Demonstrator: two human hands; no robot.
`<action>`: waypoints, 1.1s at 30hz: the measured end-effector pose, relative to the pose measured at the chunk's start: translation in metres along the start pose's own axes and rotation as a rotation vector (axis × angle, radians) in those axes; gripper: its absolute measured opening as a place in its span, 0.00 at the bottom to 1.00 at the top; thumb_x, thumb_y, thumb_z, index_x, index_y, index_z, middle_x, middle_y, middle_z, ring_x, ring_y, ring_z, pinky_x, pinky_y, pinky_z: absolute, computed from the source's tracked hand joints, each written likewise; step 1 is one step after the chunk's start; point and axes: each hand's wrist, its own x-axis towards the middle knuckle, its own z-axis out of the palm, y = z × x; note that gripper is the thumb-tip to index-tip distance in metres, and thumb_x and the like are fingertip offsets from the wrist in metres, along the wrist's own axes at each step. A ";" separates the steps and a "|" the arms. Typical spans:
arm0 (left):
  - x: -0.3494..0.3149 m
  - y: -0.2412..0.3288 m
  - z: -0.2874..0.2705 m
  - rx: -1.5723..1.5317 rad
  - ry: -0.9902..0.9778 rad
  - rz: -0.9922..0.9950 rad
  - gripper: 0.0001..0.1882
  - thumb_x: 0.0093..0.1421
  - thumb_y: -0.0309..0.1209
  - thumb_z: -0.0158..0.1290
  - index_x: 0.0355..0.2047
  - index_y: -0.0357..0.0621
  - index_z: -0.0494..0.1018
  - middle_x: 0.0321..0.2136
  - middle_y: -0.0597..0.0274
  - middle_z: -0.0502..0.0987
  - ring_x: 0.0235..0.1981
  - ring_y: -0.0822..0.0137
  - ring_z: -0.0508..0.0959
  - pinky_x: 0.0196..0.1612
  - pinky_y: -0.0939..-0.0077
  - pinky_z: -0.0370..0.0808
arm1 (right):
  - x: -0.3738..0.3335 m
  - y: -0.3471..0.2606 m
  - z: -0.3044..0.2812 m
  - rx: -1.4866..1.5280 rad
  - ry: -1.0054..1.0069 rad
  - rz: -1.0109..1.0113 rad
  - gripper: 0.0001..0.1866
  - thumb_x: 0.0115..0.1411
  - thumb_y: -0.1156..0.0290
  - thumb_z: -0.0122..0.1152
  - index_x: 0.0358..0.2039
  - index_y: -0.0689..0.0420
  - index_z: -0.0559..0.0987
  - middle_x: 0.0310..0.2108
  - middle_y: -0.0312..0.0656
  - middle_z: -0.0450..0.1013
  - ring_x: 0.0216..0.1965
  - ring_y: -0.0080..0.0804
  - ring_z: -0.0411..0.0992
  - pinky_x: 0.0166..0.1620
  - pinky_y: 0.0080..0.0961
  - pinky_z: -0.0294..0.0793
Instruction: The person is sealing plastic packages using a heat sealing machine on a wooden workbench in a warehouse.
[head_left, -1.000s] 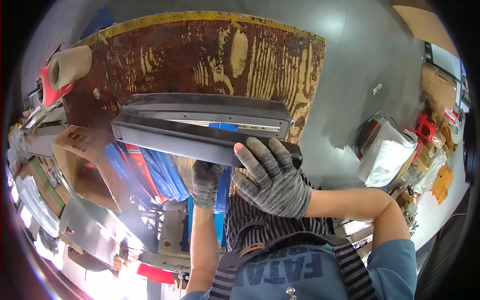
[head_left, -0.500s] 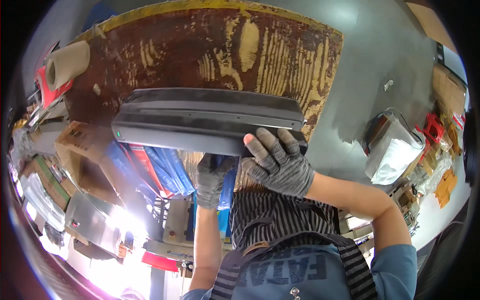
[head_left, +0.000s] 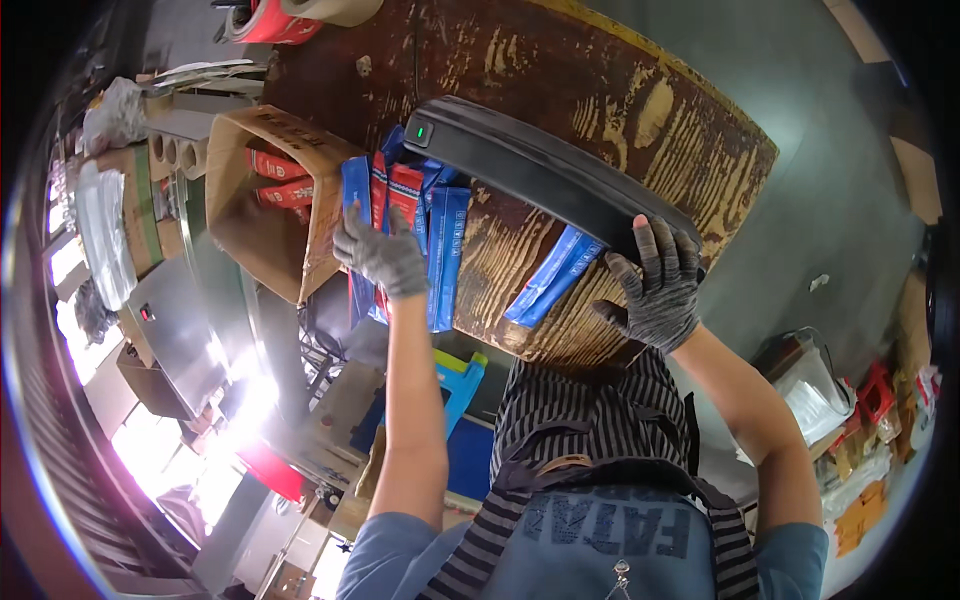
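A long black device (head_left: 560,170) with a small green light at its left end lies across the worn wooden table. My right hand (head_left: 660,285), in a grey glove, rests its spread fingers on the device's right end. One blue packet (head_left: 555,275) lies on the table, its far end against the device's near edge. My gloved left hand (head_left: 385,258) is over a group of blue packets (head_left: 443,255) and red packets (head_left: 403,190), fingers apart. Whether its fingertips touch a packet I cannot tell.
An open cardboard box (head_left: 325,215) with red packets (head_left: 280,180) inside stands left of the packet group. Cardboard rolls (head_left: 335,8) sit at the far left of the table (head_left: 500,300). A plastic-wrapped bundle (head_left: 810,390) stands on the floor at right.
My left hand has moved left from the device's near edge to the packets. The view has turned, and one blue packet now shows at the device's near edge. My right hand stays at its right end.
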 end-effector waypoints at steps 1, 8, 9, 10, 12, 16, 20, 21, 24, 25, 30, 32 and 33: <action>0.006 -0.005 0.003 0.191 -0.043 0.035 0.19 0.54 0.40 0.60 0.42 0.43 0.73 0.45 0.54 0.71 0.47 0.46 0.70 0.53 0.55 0.67 | -0.001 0.000 0.000 -0.009 0.002 -0.004 0.32 0.59 0.37 0.48 0.54 0.47 0.66 0.66 0.56 0.51 0.62 0.56 0.56 0.60 0.56 0.53; -0.006 -0.025 -0.038 -0.654 -0.147 0.031 0.07 0.57 0.23 0.58 0.36 0.40 0.73 0.33 0.54 0.78 0.34 0.59 0.78 0.42 0.71 0.74 | -0.007 0.002 0.001 -0.038 -0.021 0.003 0.32 0.60 0.39 0.46 0.57 0.46 0.65 0.67 0.55 0.50 0.63 0.56 0.55 0.61 0.55 0.52; -0.012 -0.013 -0.073 -0.820 -0.388 -0.009 0.09 0.56 0.23 0.58 0.37 0.39 0.73 0.33 0.60 0.77 0.34 0.67 0.76 0.41 0.75 0.72 | -0.008 0.003 -0.001 -0.052 -0.036 0.014 0.32 0.60 0.39 0.46 0.57 0.46 0.65 0.67 0.55 0.50 0.63 0.56 0.55 0.61 0.55 0.52; -0.027 -0.014 -0.088 -0.999 -0.567 -0.105 0.10 0.56 0.22 0.58 0.38 0.39 0.72 0.32 0.64 0.76 0.34 0.71 0.74 0.40 0.77 0.71 | -0.006 0.003 -0.004 -0.010 -0.019 0.011 0.32 0.60 0.39 0.46 0.57 0.46 0.65 0.67 0.55 0.50 0.63 0.56 0.55 0.61 0.55 0.52; -0.048 0.000 -0.107 -1.274 -0.896 -0.253 0.12 0.55 0.22 0.59 0.40 0.40 0.72 0.32 0.70 0.73 0.33 0.77 0.70 0.38 0.81 0.69 | -0.003 0.001 -0.008 0.045 -0.018 0.014 0.33 0.60 0.38 0.45 0.58 0.46 0.64 0.67 0.55 0.51 0.63 0.56 0.55 0.61 0.56 0.52; -0.105 0.018 -0.080 -1.403 -1.276 -0.396 0.12 0.55 0.22 0.60 0.39 0.41 0.71 0.30 0.72 0.70 0.31 0.80 0.67 0.36 0.84 0.67 | 0.008 -0.004 -0.008 0.052 -0.001 0.001 0.31 0.61 0.38 0.42 0.51 0.50 0.70 0.64 0.54 0.55 0.61 0.56 0.58 0.60 0.55 0.54; -0.140 0.037 -0.054 -1.435 -1.472 -0.399 0.12 0.55 0.22 0.60 0.39 0.42 0.72 0.29 0.72 0.71 0.31 0.80 0.68 0.37 0.84 0.68 | 0.004 0.001 -0.002 0.134 0.077 0.003 0.28 0.61 0.40 0.43 0.44 0.52 0.72 0.64 0.54 0.56 0.61 0.55 0.58 0.59 0.55 0.53; -0.144 0.041 -0.053 -1.439 -1.490 -0.430 0.12 0.55 0.22 0.60 0.39 0.41 0.72 0.29 0.72 0.71 0.31 0.80 0.69 0.37 0.84 0.69 | 0.001 0.001 -0.001 0.146 0.067 0.005 0.27 0.60 0.41 0.46 0.44 0.52 0.71 0.65 0.54 0.54 0.62 0.55 0.56 0.60 0.55 0.51; -0.145 0.054 -0.054 -1.447 -1.505 -0.377 0.12 0.55 0.23 0.60 0.39 0.40 0.72 0.29 0.72 0.71 0.32 0.80 0.69 0.38 0.84 0.70 | 0.001 0.001 -0.007 0.145 0.063 0.012 0.20 0.55 0.50 0.56 0.37 0.54 0.74 0.64 0.54 0.56 0.61 0.54 0.58 0.60 0.54 0.53; -0.145 0.055 -0.053 -1.425 -1.491 -0.366 0.12 0.55 0.23 0.60 0.39 0.39 0.72 0.30 0.72 0.71 0.33 0.80 0.69 0.38 0.84 0.70 | 0.001 0.000 -0.007 0.132 0.059 0.014 0.18 0.53 0.53 0.58 0.34 0.55 0.75 0.64 0.54 0.56 0.61 0.53 0.58 0.59 0.54 0.53; -0.150 0.058 -0.044 -1.365 -1.437 -0.235 0.15 0.55 0.23 0.60 0.43 0.38 0.72 0.31 0.70 0.72 0.32 0.79 0.69 0.39 0.84 0.70 | 0.003 -0.003 -0.005 0.111 0.121 -0.004 0.13 0.48 0.63 0.62 0.29 0.55 0.71 0.61 0.56 0.59 0.58 0.55 0.62 0.56 0.55 0.59; -0.151 0.064 -0.047 -1.532 -1.386 -0.434 0.18 0.56 0.21 0.58 0.47 0.38 0.71 0.33 0.70 0.73 0.33 0.79 0.70 0.41 0.84 0.71 | 0.003 -0.003 -0.003 0.096 0.123 -0.004 0.12 0.47 0.64 0.62 0.28 0.56 0.72 0.61 0.56 0.59 0.58 0.54 0.62 0.56 0.55 0.59; -0.152 0.069 -0.049 -1.532 -1.383 -0.431 0.18 0.56 0.21 0.58 0.47 0.38 0.71 0.33 0.70 0.73 0.33 0.79 0.70 0.41 0.84 0.71 | 0.003 -0.002 -0.003 0.083 0.128 -0.007 0.12 0.47 0.64 0.62 0.27 0.56 0.72 0.61 0.56 0.59 0.58 0.54 0.62 0.56 0.55 0.59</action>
